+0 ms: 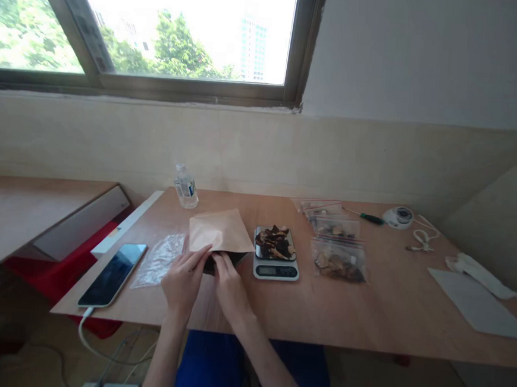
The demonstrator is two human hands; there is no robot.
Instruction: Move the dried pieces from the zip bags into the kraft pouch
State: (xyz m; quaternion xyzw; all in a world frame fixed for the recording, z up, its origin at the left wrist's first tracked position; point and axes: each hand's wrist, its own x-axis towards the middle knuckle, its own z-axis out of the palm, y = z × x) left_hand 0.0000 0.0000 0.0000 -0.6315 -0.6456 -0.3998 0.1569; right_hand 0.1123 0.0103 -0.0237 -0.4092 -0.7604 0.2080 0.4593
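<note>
A light brown paper bag (220, 231) lies on the table in front of me, its dark opening turned toward me. At the opening's left edge, my left hand (184, 278) pinches the paper between thumb and fingers. My right hand (232, 290) is at the opening too, its fingers bent and the tips partly hidden under the paper; whether they grip the bag cannot be made out. Just right of the bag stands a small digital scale (275, 272) with dark brown dried pieces (276, 242) heaped on its plate. Flat to the left of my hands is a clear plastic bag (162, 260).
A phone (112, 274) with a charging cable lies at the left, and a water bottle (186, 188) stands behind. Right of the scale are zip bags (340, 262) of dried pieces, a screwdriver (371, 218), a white dome camera (398, 217) and a white sheet (480, 303).
</note>
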